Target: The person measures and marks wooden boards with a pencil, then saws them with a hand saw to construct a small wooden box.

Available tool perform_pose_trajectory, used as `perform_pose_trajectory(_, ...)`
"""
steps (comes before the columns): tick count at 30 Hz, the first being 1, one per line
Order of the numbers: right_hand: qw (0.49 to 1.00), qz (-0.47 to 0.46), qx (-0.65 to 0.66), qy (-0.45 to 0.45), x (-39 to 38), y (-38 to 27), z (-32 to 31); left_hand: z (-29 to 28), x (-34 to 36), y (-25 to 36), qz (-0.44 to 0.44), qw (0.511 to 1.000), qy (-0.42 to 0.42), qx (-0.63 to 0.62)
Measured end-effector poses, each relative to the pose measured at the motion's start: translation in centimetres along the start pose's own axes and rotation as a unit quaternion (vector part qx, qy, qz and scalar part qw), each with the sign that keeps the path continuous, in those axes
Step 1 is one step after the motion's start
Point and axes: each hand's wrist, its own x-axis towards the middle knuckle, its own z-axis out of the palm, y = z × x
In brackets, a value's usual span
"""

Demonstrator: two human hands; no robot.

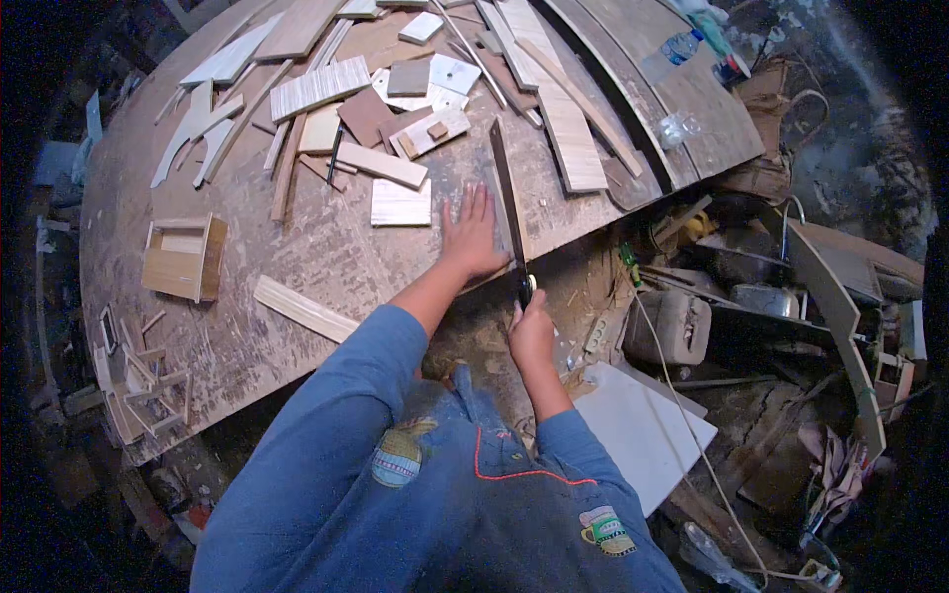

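Note:
My left hand [468, 235] lies with fingers spread, pressing on a board beside the saw at the workbench's [178, 366] front edge. My right hand [531, 328] grips the handle of a long, narrow-bladed handsaw [509, 193], which points forward over the edge, just right of my left hand. A pale square offcut [400, 203] lies left of my fingers. A long pale strip [304, 307] rests near the edge at the lower left.
Many boards and offcuts [316, 82] cover the back of the bench. A small wooden box [184, 259] and stick frames [143, 385] sit left. Bottles [679, 49] stand back right. Below right are a jerrycan [668, 326], white panel [643, 425], cable and clutter.

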Motion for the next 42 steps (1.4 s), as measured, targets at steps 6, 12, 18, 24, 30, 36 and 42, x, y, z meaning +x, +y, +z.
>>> perform_pose_trajectory(6,1.000,0.001,0.016,-0.008,-0.3,-0.8,-0.1,0.3,0.3,-0.8,0.000,1.000,0.013,0.002)
perform_pose_trajectory(12,1.000,-0.020,-0.013,0.005,2.5,-1.9,-0.6,0.0,-0.1,-0.1,0.007,1.000,0.008,-0.008)
perform_pose_trajectory(18,1.000,-0.008,-0.010,0.001,1.8,-1.4,-0.7,-0.5,-0.2,0.0,-0.009,1.000,-0.016,-0.018)
perform_pose_trajectory(24,1.000,-0.022,0.007,-0.014,2.1,-1.6,-0.8,-0.6,0.1,-0.4,-0.006,0.999,-0.002,-0.033)
perform_pose_trajectory(30,1.000,-0.013,0.001,-0.007,3.6,-2.9,-0.7,-0.1,0.0,-0.5,0.003,1.000,0.020,-0.014)
perform_pose_trajectory(36,0.994,-0.041,0.102,-0.020,4.0,-1.2,-0.8,-0.2,-0.3,-0.6,-0.008,1.000,0.005,-0.015)
perform_pose_trajectory(42,0.965,-0.016,0.253,0.074,2.4,6.2,1.3,0.1,-0.1,-0.2,0.006,1.000,0.008,0.014)
